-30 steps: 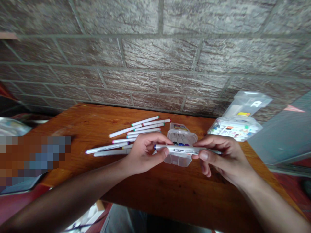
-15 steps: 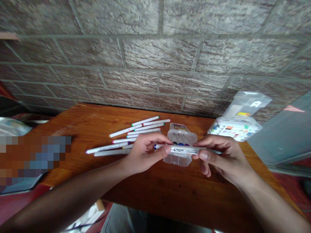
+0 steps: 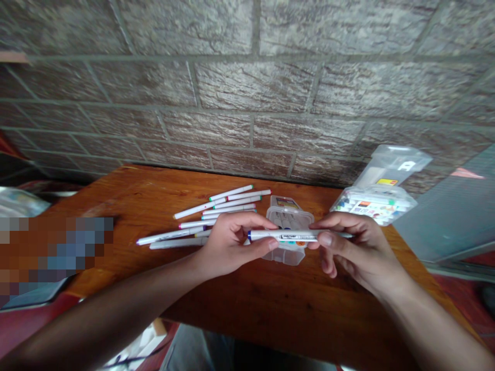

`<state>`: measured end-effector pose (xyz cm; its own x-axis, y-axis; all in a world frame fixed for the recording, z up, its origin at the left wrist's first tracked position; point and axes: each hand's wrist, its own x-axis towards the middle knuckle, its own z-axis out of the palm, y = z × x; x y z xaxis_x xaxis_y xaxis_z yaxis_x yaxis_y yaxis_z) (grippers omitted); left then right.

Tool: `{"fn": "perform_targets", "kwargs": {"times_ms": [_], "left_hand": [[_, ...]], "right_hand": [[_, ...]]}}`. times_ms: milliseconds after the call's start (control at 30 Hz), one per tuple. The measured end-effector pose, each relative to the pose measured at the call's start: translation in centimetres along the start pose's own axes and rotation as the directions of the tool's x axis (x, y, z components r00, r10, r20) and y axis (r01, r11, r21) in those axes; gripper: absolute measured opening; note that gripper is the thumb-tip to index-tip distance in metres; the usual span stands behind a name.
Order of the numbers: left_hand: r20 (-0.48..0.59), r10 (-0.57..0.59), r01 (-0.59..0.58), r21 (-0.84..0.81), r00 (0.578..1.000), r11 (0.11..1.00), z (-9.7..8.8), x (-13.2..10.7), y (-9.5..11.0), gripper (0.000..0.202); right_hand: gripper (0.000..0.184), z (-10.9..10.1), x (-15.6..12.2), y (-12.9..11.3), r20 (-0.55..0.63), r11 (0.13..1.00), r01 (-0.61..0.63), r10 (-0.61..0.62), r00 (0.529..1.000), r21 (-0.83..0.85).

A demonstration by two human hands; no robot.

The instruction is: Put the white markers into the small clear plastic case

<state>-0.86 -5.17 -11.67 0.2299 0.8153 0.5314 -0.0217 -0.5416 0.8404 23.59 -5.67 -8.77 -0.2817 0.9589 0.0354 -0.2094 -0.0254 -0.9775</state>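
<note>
L hand (image 3: 232, 246) & R hand (image 3: 350, 248) both grasping white marker (image 3: 282, 235) near its ends, held level just above clear plastic box (image 3: 286, 256) on wood table (image 3: 232, 314); loose markers (image 3: 216, 211) lie far L, full case (image 3: 373, 205) far R.

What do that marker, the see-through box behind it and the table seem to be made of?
The marker looks like smooth white plastic, slightly glossy. The box seems clear plastic, since markers show through it. The table looks like varnished wood: visible grain, shiny orange-brown surface.
</note>
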Motion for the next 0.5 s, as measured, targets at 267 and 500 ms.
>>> {"fn": "perform_targets", "kwargs": {"times_ms": [267, 500], "left_hand": [[0.003, -0.044, 0.044, -0.011, 0.999, 0.999, -0.09, 0.09, 0.06, 0.017], [0.103, -0.209, 0.226, -0.191, 0.972, 0.955, -0.35, -0.22, 0.2, 0.021]], "right_hand": [[0.027, -0.08, 0.0, 0.06, 0.014, 1.0, 0.018, -0.018, 1.0, -0.009], [0.026, -0.04, -0.03, 0.03, 0.02, 1.0, 0.018, -0.018, 1.0, -0.013]]}}
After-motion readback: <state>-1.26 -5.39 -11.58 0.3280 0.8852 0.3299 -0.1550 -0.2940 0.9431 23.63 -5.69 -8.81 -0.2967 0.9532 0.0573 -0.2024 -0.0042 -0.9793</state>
